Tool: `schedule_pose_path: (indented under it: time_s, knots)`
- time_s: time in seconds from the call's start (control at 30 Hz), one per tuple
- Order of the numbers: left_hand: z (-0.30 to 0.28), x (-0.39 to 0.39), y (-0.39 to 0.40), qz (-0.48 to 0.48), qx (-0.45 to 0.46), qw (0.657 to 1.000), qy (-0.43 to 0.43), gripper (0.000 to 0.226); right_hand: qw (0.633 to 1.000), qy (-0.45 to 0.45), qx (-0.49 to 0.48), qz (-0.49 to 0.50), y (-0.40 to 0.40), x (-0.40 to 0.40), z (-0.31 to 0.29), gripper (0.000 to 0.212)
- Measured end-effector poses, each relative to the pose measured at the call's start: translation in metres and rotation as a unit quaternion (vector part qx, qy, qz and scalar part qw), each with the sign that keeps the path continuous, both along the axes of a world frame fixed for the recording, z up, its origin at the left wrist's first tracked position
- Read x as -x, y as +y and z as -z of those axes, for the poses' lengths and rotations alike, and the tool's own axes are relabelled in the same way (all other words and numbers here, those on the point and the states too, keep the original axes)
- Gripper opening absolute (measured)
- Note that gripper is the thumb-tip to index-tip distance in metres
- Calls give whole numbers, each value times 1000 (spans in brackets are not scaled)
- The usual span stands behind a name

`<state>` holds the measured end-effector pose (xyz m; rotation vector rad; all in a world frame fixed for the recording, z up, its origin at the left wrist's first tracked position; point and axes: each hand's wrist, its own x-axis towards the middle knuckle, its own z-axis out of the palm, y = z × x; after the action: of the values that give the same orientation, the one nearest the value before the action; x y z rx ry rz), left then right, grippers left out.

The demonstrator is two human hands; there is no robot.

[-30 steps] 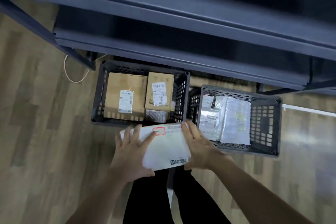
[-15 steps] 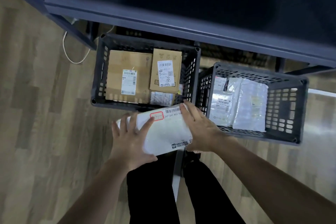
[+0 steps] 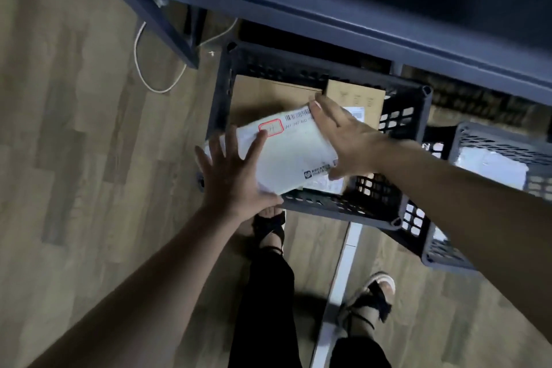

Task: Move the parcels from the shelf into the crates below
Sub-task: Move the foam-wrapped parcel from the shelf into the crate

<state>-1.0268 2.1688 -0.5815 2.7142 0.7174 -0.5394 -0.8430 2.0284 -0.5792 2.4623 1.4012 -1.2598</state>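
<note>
While hands (image 3: 230, 176) hold it, flat white envelope (image 3: 286, 155)

Two crates (image 3: 322, 206), two hands (image 3: 233, 176), perhaps five parcels (image 3: 286, 155)

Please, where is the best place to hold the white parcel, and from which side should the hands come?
Probably by its two short ends, from left and right. The white parcel is flat, wide and tilted over the left crate; the left hand and right hand already flank it this way.
</note>
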Motion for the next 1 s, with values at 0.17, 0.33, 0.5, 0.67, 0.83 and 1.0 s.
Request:
schedule_pose_path:
  time_s: [0.17,0.33,0.5,0.67,0.83,1.0]
  knots:
    - [35,-21,1,-98,-16,991,-89,99,997,-15,19,-72,44,-39,41,127]
    - [49,-31,-2,-112,-36,983,-142,95,999,-30,23,6,32,-42,48,115]
    - [51,-38,7,-50,-30,983,-175,87,996,-11,14,84,10,-36,46,116]
    - [65,-58,34,63,-8,987,-145,107,983,-13,-37,179,-7,-21,40,109]
    - [74,-88,70,180,2,979,-96,111,955,-24,-80,285,-8,1,49,98]
    - [85,-113,92,232,-36,972,-28,119,932,-59,-119,338,15,13,69,92]
